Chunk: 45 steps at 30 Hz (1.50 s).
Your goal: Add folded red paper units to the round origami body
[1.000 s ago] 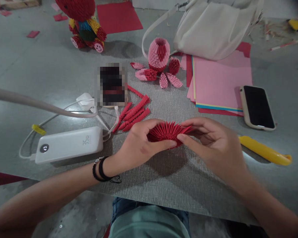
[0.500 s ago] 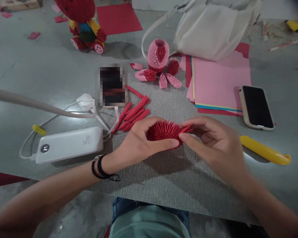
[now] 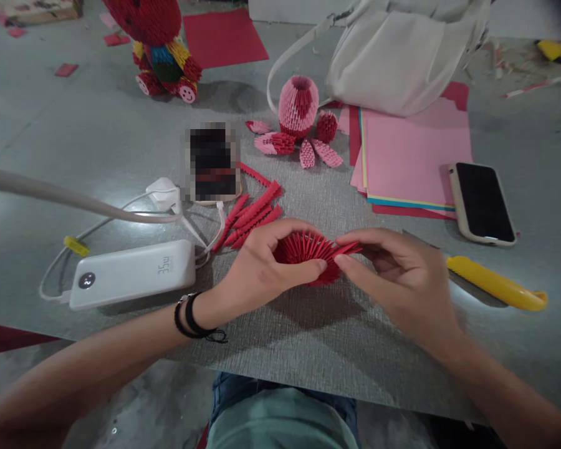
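Pleated red paper [image 3: 303, 249], held in both hands above the table [image 3: 336, 355].
The left hand [image 3: 266, 262] curls around it; the right hand [image 3: 402, 274] pinches its right end. Compared with a second ago, more red shows below the left thumb, and a dark sliver [image 3: 419, 239] appears near the yellow cutter [image 3: 495, 284].

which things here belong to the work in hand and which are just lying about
Seem to belong:
round red folded-paper piece, in the left hand
small red piece, pinched by the right hand
red folded-paper strips, probably

Seem just lying about:
white power bank
right-side phone
white bag
colourful figure
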Motion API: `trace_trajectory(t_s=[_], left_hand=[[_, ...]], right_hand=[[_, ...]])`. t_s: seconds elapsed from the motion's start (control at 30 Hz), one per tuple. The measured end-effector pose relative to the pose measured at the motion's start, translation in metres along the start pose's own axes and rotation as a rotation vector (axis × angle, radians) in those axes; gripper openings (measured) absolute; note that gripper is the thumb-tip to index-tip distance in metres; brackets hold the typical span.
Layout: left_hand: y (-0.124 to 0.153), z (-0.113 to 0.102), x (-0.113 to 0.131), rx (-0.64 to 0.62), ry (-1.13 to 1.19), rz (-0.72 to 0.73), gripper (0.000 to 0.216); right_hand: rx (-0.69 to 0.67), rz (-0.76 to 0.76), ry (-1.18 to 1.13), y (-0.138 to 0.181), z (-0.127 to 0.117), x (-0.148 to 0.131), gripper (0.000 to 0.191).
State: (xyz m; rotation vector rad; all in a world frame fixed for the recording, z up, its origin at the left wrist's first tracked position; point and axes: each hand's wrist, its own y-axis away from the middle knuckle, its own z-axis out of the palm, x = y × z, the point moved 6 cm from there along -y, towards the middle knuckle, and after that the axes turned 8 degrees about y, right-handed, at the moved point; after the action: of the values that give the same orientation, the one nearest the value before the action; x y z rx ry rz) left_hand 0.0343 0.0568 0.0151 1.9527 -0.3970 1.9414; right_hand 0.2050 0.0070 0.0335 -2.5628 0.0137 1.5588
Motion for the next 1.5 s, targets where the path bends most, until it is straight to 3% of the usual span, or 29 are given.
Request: trace_trajectory(t_s=[0.2,0.33,0.53,1.13,1.33,1.5], left_hand=[[-0.001,0.0,-0.009,0.0,0.168,-0.045,0.023],[0.0,0.0,-0.016,0.017,0.327,-0.078,0.028],[0.001,0.001,-0.011,0.01,0.3,-0.07,0.029],[0.0,0.002,-0.005,-0.012,0.17,-0.084,0.025],[-0.001,0.001,-0.004,-0.008,0.017,0.023,0.025],[-0.001,0.003,-0.002,-0.033,-0.001,0.053,0.033]], right_hand=[[0.047,0.093,-0.123,-0.009,-0.011,0.015,0.016],[-0.098,0.183,-0.289,-0.015,-0.007,0.03,0.017],[-0.2,0.287,-0.457,-0.014,0.003,0.032,0.017],[-0.252,0.266,-0.302,-0.01,0.004,0.027,0.019],[-0.118,0.109,-0.069,-0.006,0.0,0.012,0.013],[-0.068,0.116,-0.017,-0.008,-0.006,0.013,0.018]])
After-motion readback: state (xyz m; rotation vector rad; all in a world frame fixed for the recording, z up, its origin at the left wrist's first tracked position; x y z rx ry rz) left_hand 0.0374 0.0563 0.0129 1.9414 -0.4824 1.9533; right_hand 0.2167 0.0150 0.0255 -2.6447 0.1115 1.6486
